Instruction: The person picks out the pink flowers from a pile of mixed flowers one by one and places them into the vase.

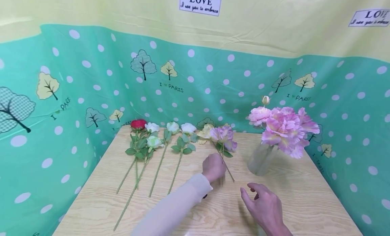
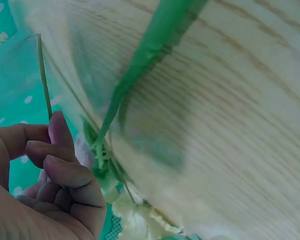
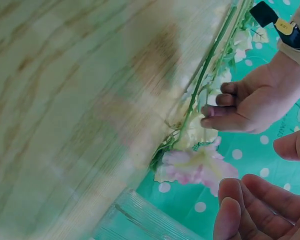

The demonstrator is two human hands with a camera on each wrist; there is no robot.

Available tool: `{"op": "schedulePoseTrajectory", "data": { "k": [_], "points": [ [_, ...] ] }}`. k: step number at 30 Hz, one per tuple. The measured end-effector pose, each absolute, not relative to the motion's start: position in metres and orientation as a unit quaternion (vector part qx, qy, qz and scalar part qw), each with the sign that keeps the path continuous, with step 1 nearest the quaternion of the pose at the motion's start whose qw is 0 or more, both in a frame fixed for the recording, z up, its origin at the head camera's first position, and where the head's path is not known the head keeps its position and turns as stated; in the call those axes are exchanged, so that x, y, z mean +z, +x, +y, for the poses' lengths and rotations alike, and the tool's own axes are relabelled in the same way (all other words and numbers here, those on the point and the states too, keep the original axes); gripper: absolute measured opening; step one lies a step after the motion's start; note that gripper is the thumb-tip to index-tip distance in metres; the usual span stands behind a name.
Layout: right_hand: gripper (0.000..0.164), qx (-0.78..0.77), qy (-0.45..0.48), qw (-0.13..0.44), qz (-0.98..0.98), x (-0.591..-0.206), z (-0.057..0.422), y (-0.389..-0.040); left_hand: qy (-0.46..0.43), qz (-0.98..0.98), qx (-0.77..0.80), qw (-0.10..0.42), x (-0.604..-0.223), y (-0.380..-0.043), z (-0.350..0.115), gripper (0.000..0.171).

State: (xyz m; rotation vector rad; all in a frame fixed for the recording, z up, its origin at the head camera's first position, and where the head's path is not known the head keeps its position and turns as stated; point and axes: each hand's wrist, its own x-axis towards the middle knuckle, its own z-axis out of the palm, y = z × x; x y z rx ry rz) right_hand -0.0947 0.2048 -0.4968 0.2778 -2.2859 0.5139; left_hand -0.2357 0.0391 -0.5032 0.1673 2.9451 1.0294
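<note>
My left hand (image 1: 214, 167) pinches a thin stem (image 2: 43, 75) between thumb and fingers. That stem appears to belong to the pink-purple artificial flower (image 1: 223, 136), whose bloom is mostly hidden behind the hand in the left wrist view. Close by, a pale yellow flower (image 1: 207, 131) lies on the table with its stem crossing under the hand. My right hand (image 1: 266, 205) hovers near the front of the table, holding nothing, thumb and fingers apart and loosely bent. Behind it stands a clear ribbed vase (image 1: 259, 161) with large pink flowers (image 1: 284, 129) in it.
On the left of the wooden table (image 1: 91, 209) lie a red rose (image 1: 138, 124) and several white and greenish roses (image 1: 188, 128), stems toward me. A green polka-dot cloth (image 1: 190, 90) hangs behind and along both sides.
</note>
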Motion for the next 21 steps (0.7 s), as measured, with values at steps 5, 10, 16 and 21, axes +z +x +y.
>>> {"op": "schedulePoseTrajectory", "data": {
  "k": [5, 10, 16, 21],
  "points": [
    [0.019, 0.202, 0.11, 0.382, -0.895, -0.497, 0.204, -0.095, 0.072, 0.934, 0.349, -0.008, -0.495, -0.23, 0.031, 0.049],
    [0.019, 0.207, 0.108, 0.378, -0.896, -0.497, 0.202, -0.095, 0.086, 0.923, 0.373, -0.03, -0.489, -0.221, 0.023, 0.046],
    [0.019, 0.208, 0.107, 0.379, -0.895, -0.497, 0.202, -0.095, 0.11, 0.917, 0.38, -0.046, -0.485, -0.211, 0.017, 0.037],
    [0.02, 0.209, 0.11, 0.378, -0.895, -0.497, 0.201, -0.096, 0.122, 0.914, 0.383, -0.056, -0.48, -0.202, 0.011, 0.032]
  ]
}}
